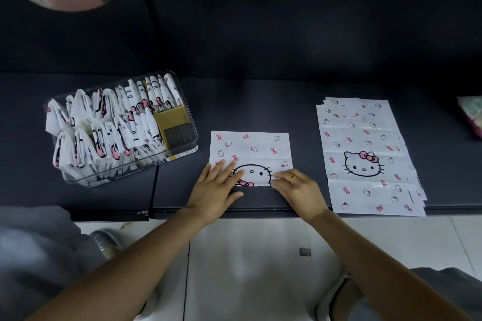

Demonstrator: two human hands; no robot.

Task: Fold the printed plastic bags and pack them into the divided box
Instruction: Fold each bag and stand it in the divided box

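Note:
A white plastic bag (251, 150) printed with a cat face and pink bows lies folded in half on the dark shelf. My left hand (217, 189) presses flat on its near left corner. My right hand (297, 186), with a gold ring, presses straight fingers on its near right corner. To the right lies a stack of unfolded printed bags (365, 156). At the left stands the clear divided box (182, 142), packed with several folded bags (104, 125) standing upright; one tan-walled compartment (172, 122) at its right end holds none.
The dark shelf (260, 101) has bare surface behind the folded bag and between box and bag. A pink-green packet (472, 114) sits at the far right edge. Tagged goods hang above. The shelf's front edge runs just below my hands, with white floor tiles beneath.

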